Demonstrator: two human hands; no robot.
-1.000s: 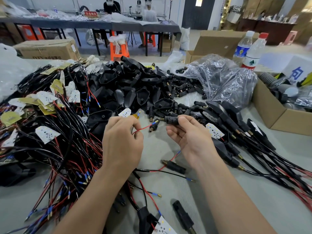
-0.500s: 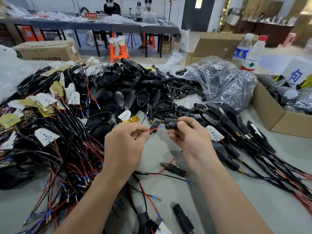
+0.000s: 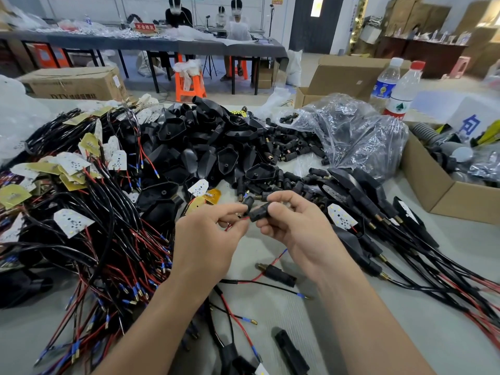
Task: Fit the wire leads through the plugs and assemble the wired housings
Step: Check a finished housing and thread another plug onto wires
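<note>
My left hand point(image 3: 205, 239) pinches a thin red wire lead point(image 3: 234, 222) between thumb and forefinger. My right hand point(image 3: 295, 226) grips a small black plug point(image 3: 258, 213) by its sides, right at the lead's tip. The lead's end meets the plug's opening; how far it is in is hidden by my fingers. A heap of black housings point(image 3: 203, 147) lies behind the hands. Loose black plugs point(image 3: 292, 147) are scattered to its right. A tangle of red and black wired boards point(image 3: 81, 212) fills the left side.
Finished wired housings point(image 3: 378, 226) lie in a row at the right. A cardboard box point(image 3: 438, 190) stands at the far right, two water bottles point(image 3: 397, 87) behind a crumpled plastic bag point(image 3: 357, 133). Loose plugs and leads point(image 3: 276, 274) lie on the grey table below my hands.
My hands have closed together. The red lead's tip, apart from the plug a second ago, now meets the plug's opening.
</note>
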